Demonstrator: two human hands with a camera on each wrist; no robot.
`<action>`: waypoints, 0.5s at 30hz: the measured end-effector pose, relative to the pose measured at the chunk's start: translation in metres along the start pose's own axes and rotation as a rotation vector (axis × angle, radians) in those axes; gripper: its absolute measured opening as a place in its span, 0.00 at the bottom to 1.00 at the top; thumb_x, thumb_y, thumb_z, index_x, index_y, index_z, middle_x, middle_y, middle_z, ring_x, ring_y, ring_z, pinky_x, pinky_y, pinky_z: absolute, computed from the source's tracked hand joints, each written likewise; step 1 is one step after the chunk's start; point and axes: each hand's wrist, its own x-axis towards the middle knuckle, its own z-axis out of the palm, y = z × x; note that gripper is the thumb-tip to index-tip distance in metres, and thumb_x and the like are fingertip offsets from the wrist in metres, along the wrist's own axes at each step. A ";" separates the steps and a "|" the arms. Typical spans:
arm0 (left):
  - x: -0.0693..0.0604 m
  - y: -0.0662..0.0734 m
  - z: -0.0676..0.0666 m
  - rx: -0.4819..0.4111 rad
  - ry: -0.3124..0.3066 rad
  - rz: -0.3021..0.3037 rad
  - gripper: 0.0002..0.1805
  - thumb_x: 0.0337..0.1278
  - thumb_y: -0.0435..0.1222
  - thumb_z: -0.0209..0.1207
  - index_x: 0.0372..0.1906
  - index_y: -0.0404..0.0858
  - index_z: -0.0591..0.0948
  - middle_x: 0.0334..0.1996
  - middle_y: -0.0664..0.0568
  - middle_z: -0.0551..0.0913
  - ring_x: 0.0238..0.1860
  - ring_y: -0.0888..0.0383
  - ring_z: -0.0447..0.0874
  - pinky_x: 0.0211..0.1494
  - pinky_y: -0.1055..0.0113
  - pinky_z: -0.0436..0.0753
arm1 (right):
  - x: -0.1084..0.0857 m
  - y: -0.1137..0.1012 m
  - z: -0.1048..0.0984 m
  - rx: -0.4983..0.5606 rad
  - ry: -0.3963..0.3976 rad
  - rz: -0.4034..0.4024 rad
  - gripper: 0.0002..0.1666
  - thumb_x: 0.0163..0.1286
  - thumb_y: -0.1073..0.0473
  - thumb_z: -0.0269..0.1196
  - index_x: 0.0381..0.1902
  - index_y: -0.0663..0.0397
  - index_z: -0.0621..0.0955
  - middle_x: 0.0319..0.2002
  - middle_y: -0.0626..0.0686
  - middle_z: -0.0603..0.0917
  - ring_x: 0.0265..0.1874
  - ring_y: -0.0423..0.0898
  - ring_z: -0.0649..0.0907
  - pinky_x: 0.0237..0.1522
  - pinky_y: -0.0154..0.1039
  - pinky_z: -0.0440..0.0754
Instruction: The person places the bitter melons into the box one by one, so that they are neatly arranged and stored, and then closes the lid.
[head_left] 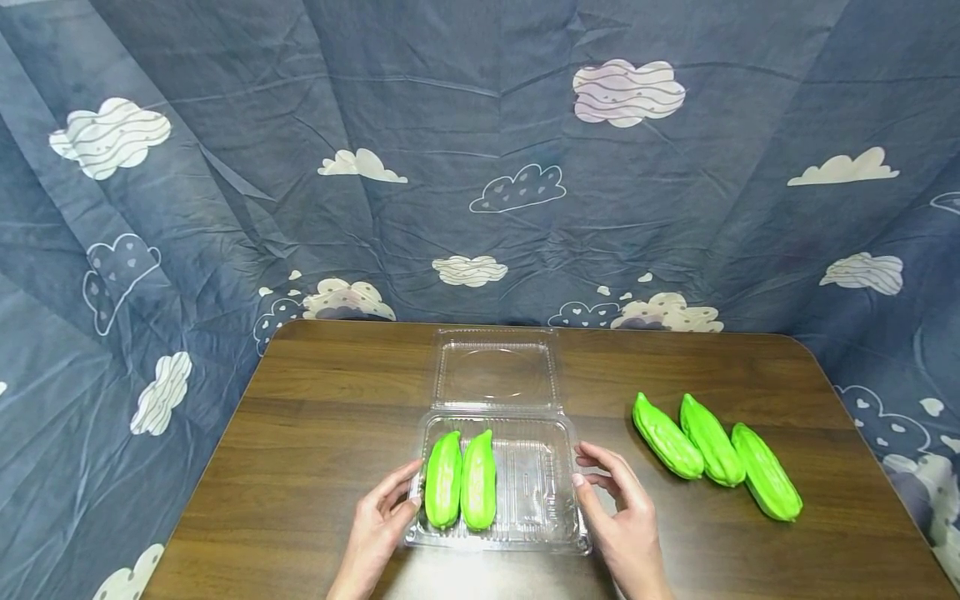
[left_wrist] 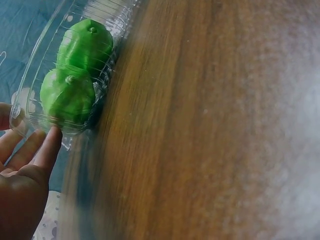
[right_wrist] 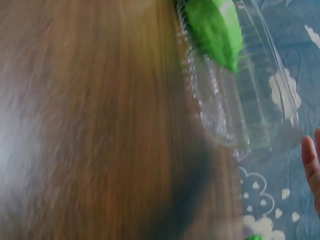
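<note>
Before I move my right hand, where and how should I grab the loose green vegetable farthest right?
I'd grip the rightmost vegetable around its thick middle, bringing the right hand from above and its right side. It lies slanted, its far end tapers, and another vegetable is close on its left.

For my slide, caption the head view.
Left hand and right hand flank an open clear container holding two green vegetables; three more lie outside.

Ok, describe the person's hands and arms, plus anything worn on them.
The left hand and right hand are both bare, slim-fingered human hands. No gloves or rings show on either. No sleeves are visible; the arms run out of frame around the wrists.
</note>
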 end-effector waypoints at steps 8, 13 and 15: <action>0.001 0.000 0.000 0.011 0.002 0.006 0.28 0.55 0.21 0.59 0.63 0.32 0.75 0.64 0.39 0.73 0.58 0.48 0.77 0.57 0.71 0.77 | -0.003 0.013 -0.019 -0.086 0.009 -0.090 0.32 0.54 0.85 0.63 0.58 0.69 0.77 0.50 0.67 0.80 0.51 0.46 0.79 0.48 0.31 0.79; 0.002 0.000 -0.001 0.016 0.004 -0.013 0.28 0.55 0.21 0.58 0.63 0.33 0.76 0.64 0.41 0.73 0.59 0.48 0.76 0.57 0.70 0.77 | -0.004 0.016 -0.036 -0.151 -0.014 -0.076 0.33 0.54 0.84 0.64 0.59 0.67 0.76 0.51 0.64 0.80 0.52 0.45 0.79 0.49 0.30 0.79; 0.002 0.000 -0.001 0.016 0.003 -0.021 0.28 0.55 0.21 0.58 0.63 0.33 0.76 0.64 0.41 0.73 0.59 0.47 0.76 0.57 0.70 0.78 | -0.005 0.016 -0.043 -0.182 -0.004 -0.067 0.33 0.54 0.84 0.64 0.59 0.67 0.77 0.51 0.64 0.81 0.51 0.44 0.79 0.50 0.29 0.78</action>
